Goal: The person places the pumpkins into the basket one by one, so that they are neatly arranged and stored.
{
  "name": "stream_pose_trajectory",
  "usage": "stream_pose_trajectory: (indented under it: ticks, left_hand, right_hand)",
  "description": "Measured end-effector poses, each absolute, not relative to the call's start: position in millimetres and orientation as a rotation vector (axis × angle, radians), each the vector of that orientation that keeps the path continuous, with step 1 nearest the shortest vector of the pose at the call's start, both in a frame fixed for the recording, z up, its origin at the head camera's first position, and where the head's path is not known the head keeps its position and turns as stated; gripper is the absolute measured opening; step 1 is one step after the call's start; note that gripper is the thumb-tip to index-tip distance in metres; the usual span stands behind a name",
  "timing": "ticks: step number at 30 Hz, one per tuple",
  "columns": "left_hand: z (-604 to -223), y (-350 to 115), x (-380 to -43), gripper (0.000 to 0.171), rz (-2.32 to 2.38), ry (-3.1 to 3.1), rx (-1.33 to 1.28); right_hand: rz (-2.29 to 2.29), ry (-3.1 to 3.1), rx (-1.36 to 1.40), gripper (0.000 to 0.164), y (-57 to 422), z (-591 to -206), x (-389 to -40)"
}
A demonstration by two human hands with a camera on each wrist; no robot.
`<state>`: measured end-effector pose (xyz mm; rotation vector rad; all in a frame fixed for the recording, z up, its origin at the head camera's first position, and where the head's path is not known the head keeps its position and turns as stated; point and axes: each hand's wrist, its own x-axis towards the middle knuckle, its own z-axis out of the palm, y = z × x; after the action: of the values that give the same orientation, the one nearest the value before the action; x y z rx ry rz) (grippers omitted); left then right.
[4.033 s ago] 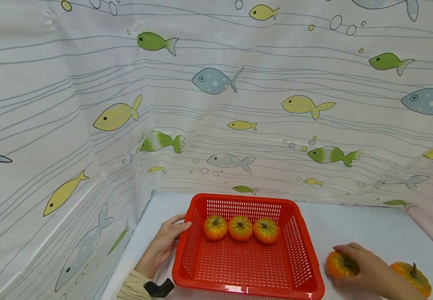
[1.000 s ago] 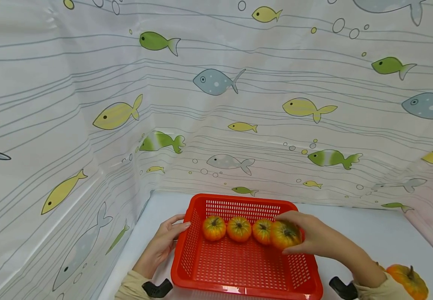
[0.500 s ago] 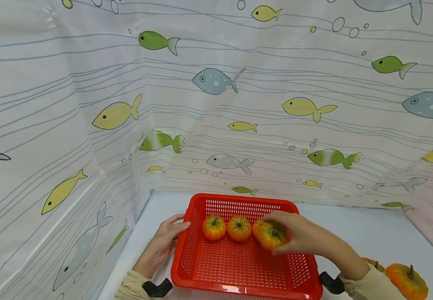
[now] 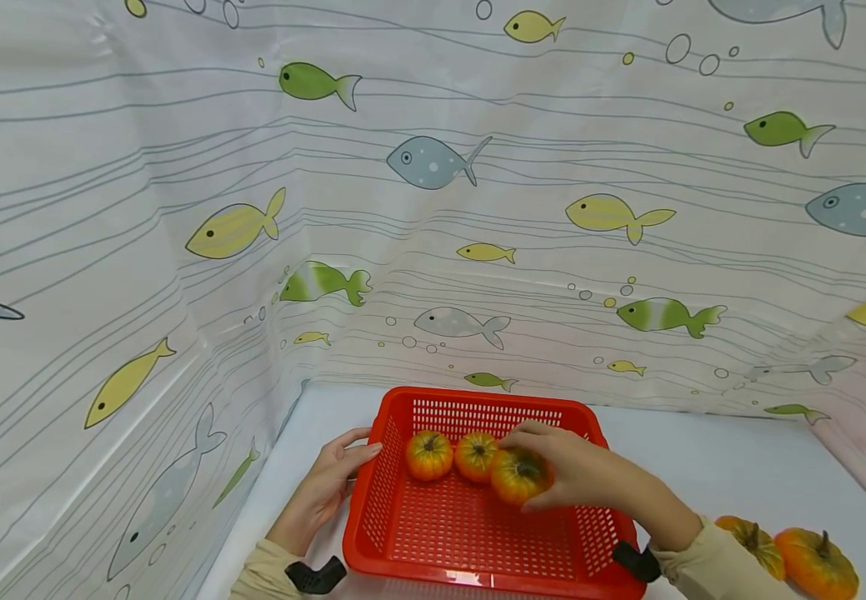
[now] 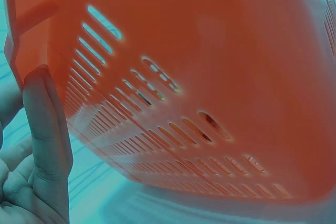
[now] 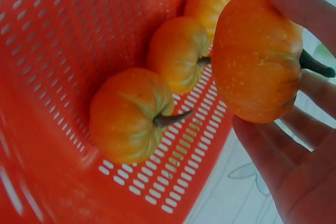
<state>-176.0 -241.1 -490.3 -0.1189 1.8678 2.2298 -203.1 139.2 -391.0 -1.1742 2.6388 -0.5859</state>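
Holding a fat orange pumpkin in its curled fingers, the right hand is at the red basket. The left hand grips the basket's rim on its side. Three more pumpkins sit in a row inside, two of them between the hands. Two other pumpkins rest on the white table, near the right sleeve.
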Motion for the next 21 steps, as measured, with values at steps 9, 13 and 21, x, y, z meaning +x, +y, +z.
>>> stream_pose_trajectory:
  ticks: [9,13,21]
  left_hand:
    - [-491,-242,-176,0.059,2.227,1.867,-0.119]
    - [-491,-242,-176,0.059,2.223,1.869,-0.117]
    - [-490,-241,-175,0.059,2.22,1.876,-0.109]
  right_hand:
    - [-0.557,2.589,-1.237,0.07,119,-396,-202]
    - [-0.531,2.577,-1.26,0.07,110,-400,-202]
    - [-0.458,2.575,-1.341,0.07,92,-408,-203]
